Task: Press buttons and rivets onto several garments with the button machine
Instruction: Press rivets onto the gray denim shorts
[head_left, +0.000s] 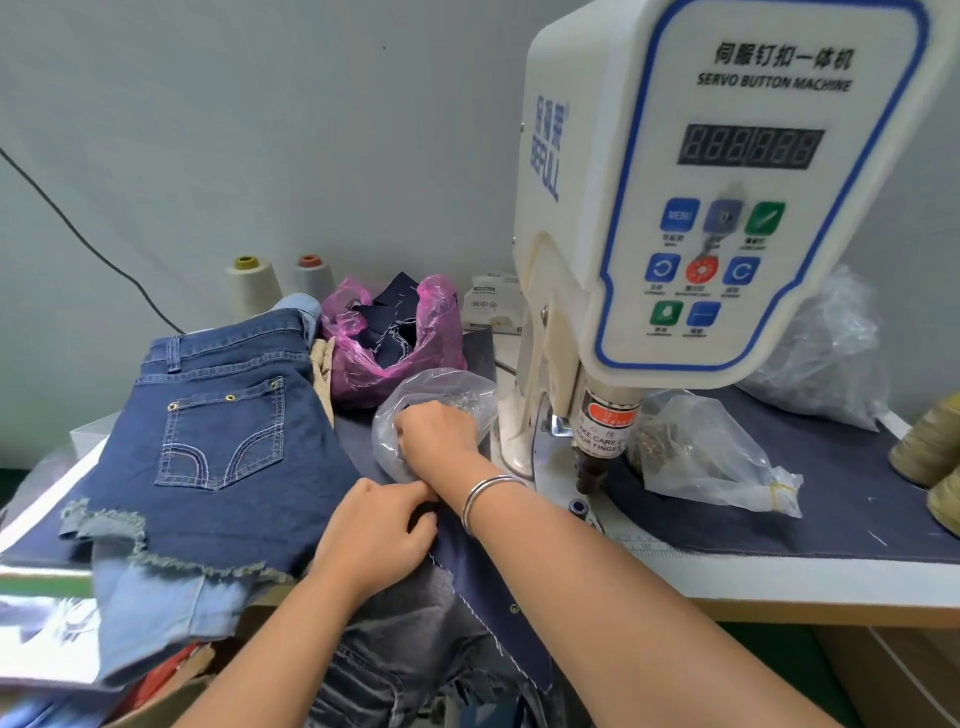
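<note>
Clear crinkled plastic is giving way under our right hand (435, 434), which is reaching into the small transparent bag of metal fasteners (447, 400) lying just left of the machine's base; the fingers are curling down into the bag's mouth, though we cannot tell whether they are already pinching a piece. A silver bangle (485, 496) is sitting on that wrist. Nearer to us, our left hand (371, 535) is gripping the edge of the dark navy denim garment (467, 587), bunching the cloth between thumb and fingers and keeping it close to the work area. One small metal rivet (514, 608) is already showing on that piece.

Just right of the hands, the white servo button machine (727, 208) is standing with its dark pressing head (589, 475) hanging over the lower die (577, 505), and nothing is lying between them yet. To the left, finished blue denim shorts with a frayed hem (218, 457) are lying flat, pocket rivets in place. Farther back, a pink plastic bag of dark fabric scraps (395, 332) is slumping open.

We are judging this as the loading step: fetching a fastener. Next we would be needing to seat it on the die, slide the navy cloth over the mark, and keep fingers well away from the head.
</note>
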